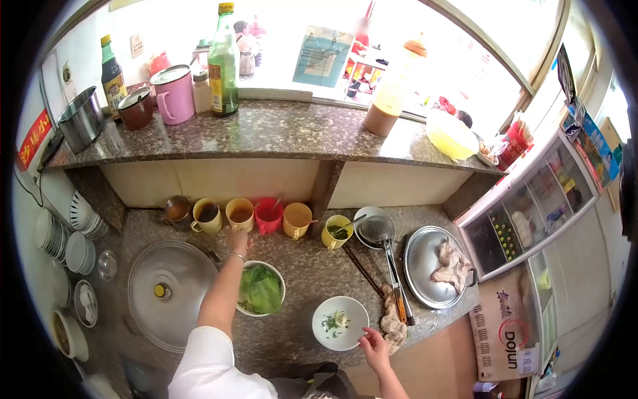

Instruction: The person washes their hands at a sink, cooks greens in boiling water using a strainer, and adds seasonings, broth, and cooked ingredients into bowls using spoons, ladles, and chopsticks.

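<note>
My left hand (239,242) reaches forward across the counter, its fingers drawn together right at the front of a yellow mug (240,211) of brown sauce. What those fingers hold is hidden. Just below that wrist stands a white bowl of green lettuce leaves (260,290). Nearer to me, a second white bowl (340,318) contains chopped green herbs and a small pale heap (337,322). My right hand (376,347) is at this bowl's right rim, fingers loosely apart and holding nothing.
A red mug (269,215) and several yellow mugs line the counter's back. A large lidded pot (171,292) sits left; stacked plates (52,238) stand beyond it. Rightward are chopsticks (363,271), a strainer (378,230) and raw meat on a metal lid (435,292). Bottles occupy the shelf (286,130).
</note>
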